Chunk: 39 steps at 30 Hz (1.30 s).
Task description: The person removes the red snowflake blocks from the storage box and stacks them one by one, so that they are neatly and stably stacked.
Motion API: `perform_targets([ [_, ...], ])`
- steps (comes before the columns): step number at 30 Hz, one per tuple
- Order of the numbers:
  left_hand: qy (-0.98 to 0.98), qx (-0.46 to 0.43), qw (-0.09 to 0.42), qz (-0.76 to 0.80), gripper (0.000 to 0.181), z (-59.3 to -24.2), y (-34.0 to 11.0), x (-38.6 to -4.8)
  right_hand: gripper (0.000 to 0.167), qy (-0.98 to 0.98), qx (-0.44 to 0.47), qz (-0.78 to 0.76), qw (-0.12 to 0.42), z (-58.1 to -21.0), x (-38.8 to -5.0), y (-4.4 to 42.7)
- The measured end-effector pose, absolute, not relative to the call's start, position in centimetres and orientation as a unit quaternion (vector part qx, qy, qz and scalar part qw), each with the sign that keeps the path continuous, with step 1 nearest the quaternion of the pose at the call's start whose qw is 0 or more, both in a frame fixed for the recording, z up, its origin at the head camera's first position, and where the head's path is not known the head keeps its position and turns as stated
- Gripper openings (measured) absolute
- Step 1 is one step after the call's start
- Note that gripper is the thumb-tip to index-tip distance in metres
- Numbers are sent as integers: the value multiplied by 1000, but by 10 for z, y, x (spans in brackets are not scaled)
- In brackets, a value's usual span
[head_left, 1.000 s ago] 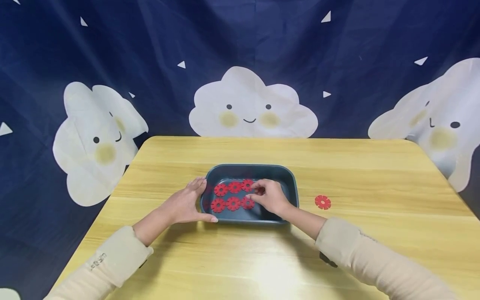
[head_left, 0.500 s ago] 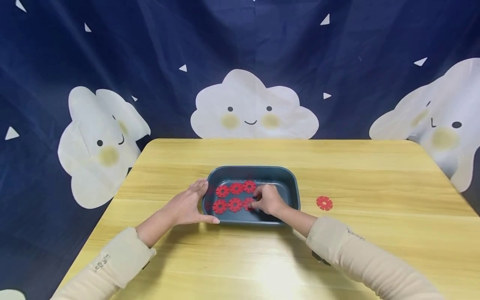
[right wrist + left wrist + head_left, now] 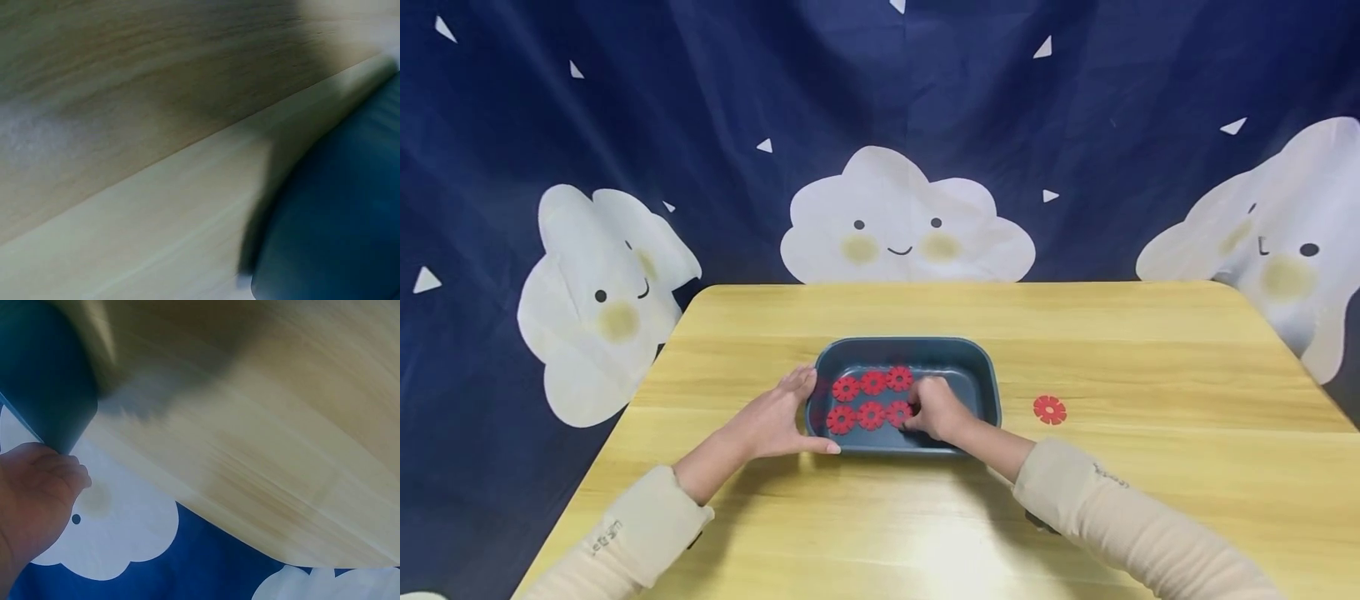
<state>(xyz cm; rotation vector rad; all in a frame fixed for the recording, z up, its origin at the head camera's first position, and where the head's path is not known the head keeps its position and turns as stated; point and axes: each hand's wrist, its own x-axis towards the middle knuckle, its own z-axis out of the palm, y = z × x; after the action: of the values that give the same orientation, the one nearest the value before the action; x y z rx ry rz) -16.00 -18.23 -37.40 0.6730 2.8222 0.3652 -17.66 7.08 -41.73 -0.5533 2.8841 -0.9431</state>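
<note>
Left hand (image 3: 781,419) lies spread against the tray (image 3: 917,353); right hand (image 3: 938,410) curls beside red discs (image 3: 871,415), grip unclear; sleeve lettering (image 3: 1109,476) illegible.

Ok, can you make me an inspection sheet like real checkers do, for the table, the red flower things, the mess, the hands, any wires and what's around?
Surface: wood-look table, with a bright glare patch toward the front.
Job's things: dark blue tray showing six red flower-shaped discs in two rows of three; a lone red disc lies on the table, right of the tray.
Clutter: nothing seen.
Left hand: touching the tray's left end, thumb along the front.
Right hand: inside the tray, at the front row's right end; can't tell whether it holds anything.
Cables: nothing seen.
Surroundings: dark blue backdrop with white clouds and small white triangles.
</note>
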Motion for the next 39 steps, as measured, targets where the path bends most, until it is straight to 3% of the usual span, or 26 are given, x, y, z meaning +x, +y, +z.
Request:
perform_targets([
  [25,958,223,105,143,115,-380,-181,-156,15,931,-108,-343,64,-412,-177,79],
  [39,960,225,98,134,116,-380,-184,-161,20,920,-198,-335,47,-386,-180,102],
])
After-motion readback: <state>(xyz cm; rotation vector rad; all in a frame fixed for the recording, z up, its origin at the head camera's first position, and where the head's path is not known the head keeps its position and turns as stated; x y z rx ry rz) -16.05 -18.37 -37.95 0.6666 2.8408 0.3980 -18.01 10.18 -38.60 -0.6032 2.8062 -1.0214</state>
